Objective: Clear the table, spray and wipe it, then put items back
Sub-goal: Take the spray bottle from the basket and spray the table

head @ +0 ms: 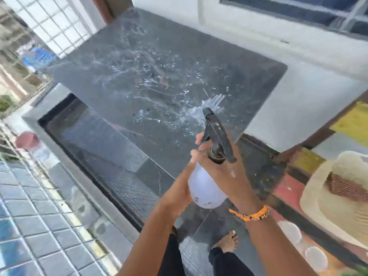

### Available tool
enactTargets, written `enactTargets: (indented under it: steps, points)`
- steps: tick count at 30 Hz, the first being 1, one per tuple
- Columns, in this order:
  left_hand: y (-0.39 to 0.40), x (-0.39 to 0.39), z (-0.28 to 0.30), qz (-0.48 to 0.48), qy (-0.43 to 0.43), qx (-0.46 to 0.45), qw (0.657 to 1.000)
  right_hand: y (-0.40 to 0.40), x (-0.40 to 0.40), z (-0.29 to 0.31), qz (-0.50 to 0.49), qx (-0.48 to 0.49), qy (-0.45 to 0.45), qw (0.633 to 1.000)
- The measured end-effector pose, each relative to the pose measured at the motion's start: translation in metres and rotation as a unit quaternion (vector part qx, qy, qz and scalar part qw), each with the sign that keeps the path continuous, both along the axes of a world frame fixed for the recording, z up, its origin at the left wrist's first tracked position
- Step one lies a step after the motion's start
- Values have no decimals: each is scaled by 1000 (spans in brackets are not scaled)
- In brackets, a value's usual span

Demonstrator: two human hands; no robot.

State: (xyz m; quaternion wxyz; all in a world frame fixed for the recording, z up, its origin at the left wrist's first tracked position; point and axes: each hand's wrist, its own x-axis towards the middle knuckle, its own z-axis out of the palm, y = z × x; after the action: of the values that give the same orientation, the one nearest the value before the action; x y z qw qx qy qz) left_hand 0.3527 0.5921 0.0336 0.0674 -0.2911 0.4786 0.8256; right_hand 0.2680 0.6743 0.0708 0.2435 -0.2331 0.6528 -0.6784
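Note:
A dark grey stone table (pixel 199 62) fills the middle of the view, its top wet with scattered droplets and streaks. Above its near edge I hold a white spray bottle (pixel 203 190) with a black trigger head. My right hand (pixel 225 172) grips the bottle's neck, fingers curled over the trigger. My left hand (pixel 177 196) cups the bottle's round body from the left. A fan of spray (pixel 211 102) leaves the nozzle toward the tabletop.
A cream chair or basin (pixel 328 196) holding a brown woven item (pixel 346 186) stands at the right. A white wall and window run behind the table. Tiled floor and a dark recess lie to the left. My bare foot (pixel 227 243) stands below.

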Motion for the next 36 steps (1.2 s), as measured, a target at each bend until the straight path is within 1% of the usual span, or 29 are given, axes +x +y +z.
enactTargets:
  steps: [3, 5, 7, 11, 12, 15, 19, 22, 23, 25, 27, 29, 30, 32, 34, 36]
  points:
    - [-54, 31, 2, -14, -31, -30, 999, -58, 18, -3, -3, 1, -63, 998]
    - [-88, 48, 2, -37, -45, -39, 998, -94, 26, -4, -10, 15, -68, 998]
    - [-128, 63, 4, -27, -67, -65, 995, -137, 34, -3, -25, 15, -75, 997]
    - [-210, 78, 0, -1, -109, -174, 979, -217, 36, -3, -51, 31, -64, 996]
    - [-232, 79, -2, 12, -114, -188, 975, -235, 33, -5, -56, 35, -67, 996]
    - [-288, 71, -4, 54, -120, -216, 967, -275, 20, -10, -65, 51, -84, 993]
    - [-360, 29, -6, 83, -101, -240, 962, -335, -11, -22, -73, 76, -96, 990]
    - [-408, -10, -11, 79, -94, -297, 947, -381, -41, -28, -87, 56, -110, 988]
    - [-423, -22, -13, 77, -99, -326, 937, -395, -52, -29, -92, 53, -108, 989]
    - [-453, -45, -15, 77, -106, -412, 902, -424, -77, -28, -90, 58, -102, 989]
    - [-484, -67, -17, 60, -102, -508, 853, -454, -102, -26, -69, 67, -99, 990]
    - [-512, -87, -19, 0, -130, -580, 804, -479, -124, -24, -64, 70, -100, 990]
    - [-527, -95, -21, -23, -143, -596, 790, -492, -134, -24, -68, 73, -95, 991]
    - [-559, -116, -27, -52, -151, -608, 778, -518, -155, -26, -79, 74, -89, 990]
    - [-589, -138, -33, -83, -143, -627, 761, -540, -171, -31, -94, 89, -97, 987]
    - [-620, -164, -39, -121, -125, -655, 735, -562, -186, -34, -109, 116, -92, 983]
